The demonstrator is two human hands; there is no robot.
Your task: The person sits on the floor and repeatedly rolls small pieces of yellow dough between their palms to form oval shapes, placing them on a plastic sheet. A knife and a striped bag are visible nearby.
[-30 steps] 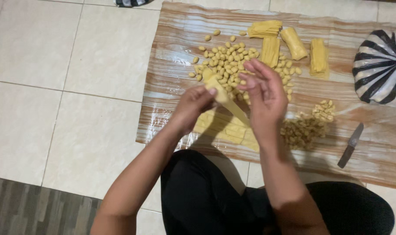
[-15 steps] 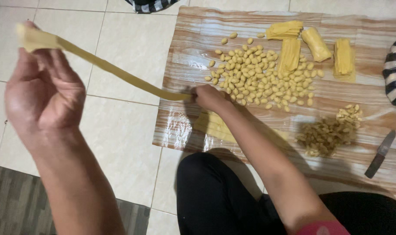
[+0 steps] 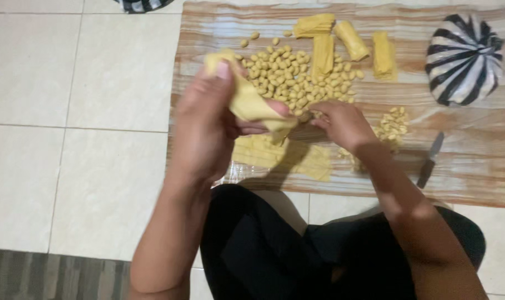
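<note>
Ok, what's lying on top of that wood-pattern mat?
The mat carries a pile of small dough pieces, dough rolls, flat sheets, a knife. The hands hide part of it.

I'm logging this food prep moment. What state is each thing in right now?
Left hand: raised, gripping a yellow dough strip.
Right hand: lowered on the mat, at the peanut pile.
Rolled dough sheets: lying side by side.
Flat dough pieces: spread out.
Knife: lying unused.
Striped bag: tied shut.

Dim warm indoor light, soft shadows, slight motion blur, mild glare
</note>
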